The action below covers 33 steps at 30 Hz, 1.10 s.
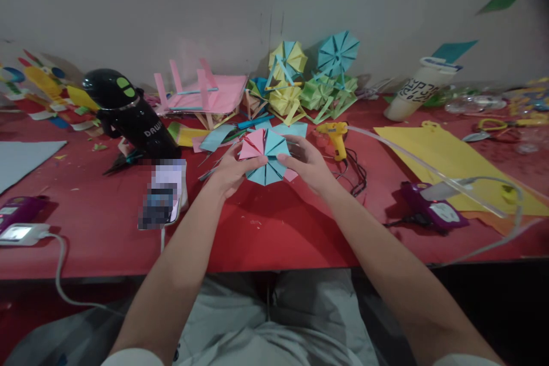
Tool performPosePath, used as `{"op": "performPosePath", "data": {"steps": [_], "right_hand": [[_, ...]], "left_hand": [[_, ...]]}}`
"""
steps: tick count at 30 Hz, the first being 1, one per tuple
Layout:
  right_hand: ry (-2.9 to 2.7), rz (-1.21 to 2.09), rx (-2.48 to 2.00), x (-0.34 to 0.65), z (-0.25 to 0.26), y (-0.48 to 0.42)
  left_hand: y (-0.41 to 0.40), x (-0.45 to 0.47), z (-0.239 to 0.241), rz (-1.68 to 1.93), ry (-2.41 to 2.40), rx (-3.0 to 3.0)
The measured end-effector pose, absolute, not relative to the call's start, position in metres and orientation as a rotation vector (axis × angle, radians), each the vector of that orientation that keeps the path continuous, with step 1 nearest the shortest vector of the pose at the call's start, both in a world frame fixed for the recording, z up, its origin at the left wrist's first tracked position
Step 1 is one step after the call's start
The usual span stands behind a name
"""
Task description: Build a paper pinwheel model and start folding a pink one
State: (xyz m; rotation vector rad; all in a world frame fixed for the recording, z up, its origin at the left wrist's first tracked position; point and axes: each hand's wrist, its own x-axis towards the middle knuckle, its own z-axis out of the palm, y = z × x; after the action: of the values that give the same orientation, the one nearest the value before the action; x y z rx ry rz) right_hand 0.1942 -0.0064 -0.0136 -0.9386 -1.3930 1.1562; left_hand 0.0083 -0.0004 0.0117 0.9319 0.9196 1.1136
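Between both hands, above the red table, is a folded paper umbrella top [266,172], mostly light blue with a pink section at its upper left. My left hand [231,170] grips its left edge, thumb on the upper face and fingers beneath. On the opposite edge my right hand [307,161] is closed the same way, its thumb pressing near the middle. Just beyond the hands lie loose light blue paper pieces [217,136]. A yellow glue gun [334,136] rests to the right of my right hand.
A black bottle [132,114] and a phone [165,194] stand on the left. Finished paper umbrellas [338,52] and a pink paper table [223,94] line the wall. At right are a white cup [418,91], a yellow sheet [467,163] and a purple power socket [433,209].
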Motion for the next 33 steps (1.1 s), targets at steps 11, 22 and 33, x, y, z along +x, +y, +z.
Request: {"op": "performPosePath", "data": {"steps": [11, 22, 33], "right_hand": [[-1.336, 1.192, -0.930, 0.1934, -0.0119, -0.0073], [-1.390, 1.144, -0.937, 0.1937, -0.0135, -0.0061], [-1.376, 1.161, -0.942, 0.1928, -0.0115, -0.0075]], "left_hand": [[-0.0025, 0.0103, 0.0144, 1.116, 0.921, 0.942], [-0.0031, 0.0106, 0.0144, 1.119, 0.904, 0.971], [-0.0013, 0.0110, 0.0115, 1.125, 0.960, 0.984]]}}
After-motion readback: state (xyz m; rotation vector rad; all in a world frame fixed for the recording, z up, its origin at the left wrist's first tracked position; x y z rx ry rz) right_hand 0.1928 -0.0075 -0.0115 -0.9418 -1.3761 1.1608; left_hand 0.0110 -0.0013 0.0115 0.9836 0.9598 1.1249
